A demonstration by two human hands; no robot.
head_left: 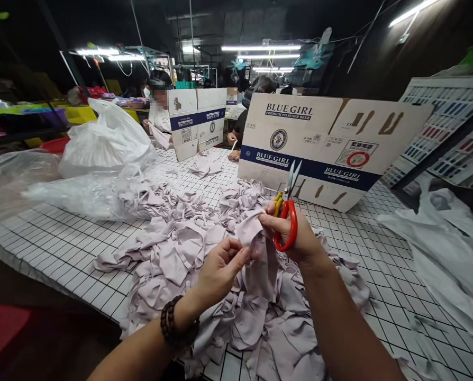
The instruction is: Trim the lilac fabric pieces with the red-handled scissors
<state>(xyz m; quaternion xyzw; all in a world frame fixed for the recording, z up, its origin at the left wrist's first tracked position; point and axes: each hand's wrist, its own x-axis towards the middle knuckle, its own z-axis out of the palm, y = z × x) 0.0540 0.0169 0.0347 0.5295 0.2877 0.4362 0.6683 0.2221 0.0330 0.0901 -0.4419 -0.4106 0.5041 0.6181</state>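
My right hand [300,238] is closed around a pair of scissors [287,227] with a red handle loop and a yellow part beside it. The blades point up and away, slightly apart. Between the same hand's thumb and fingers is the upper edge of a pale lilac fabric piece [249,227], which hangs down. My left hand [220,267], with a dark bead bracelet on its wrist, pinches the left edge of that piece. Its fingertips are slightly blurred. Beneath both hands spreads a heap of similar lilac fabric pieces [173,259].
Beer cartons stand upright as screens: a large carton [319,127] ahead right, a smaller carton [199,119] farther back. A white plastic bag [105,140] lies left, another white bag [454,254] right. Behind the cartons, two people handle material across the grid-patterned table [73,264].
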